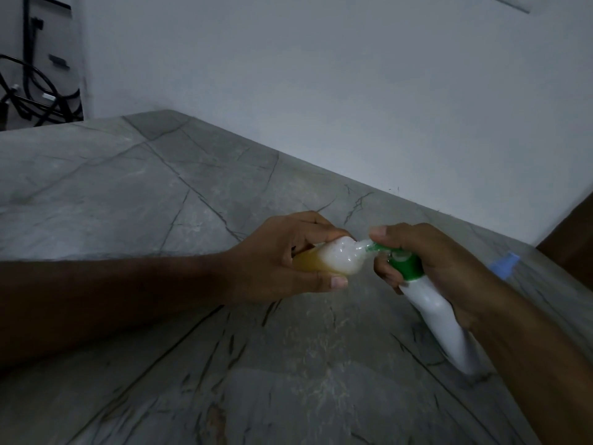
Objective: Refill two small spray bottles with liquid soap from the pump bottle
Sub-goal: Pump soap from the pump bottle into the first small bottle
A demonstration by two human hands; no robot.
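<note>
My left hand grips a small clear spray bottle tilted on its side, with yellow liquid at its base and white foam near its open neck. My right hand holds the white pump bottle with a green pump head, tilted so the nozzle meets the small bottle's neck. The right index finger lies over the pump top. A light blue spray cap shows behind my right hand, partly hidden by it.
The grey marble-patterned counter spreads out to the left and front. A white wall runs along its far edge. Black cables and a chair frame stand at the far left, beyond the counter.
</note>
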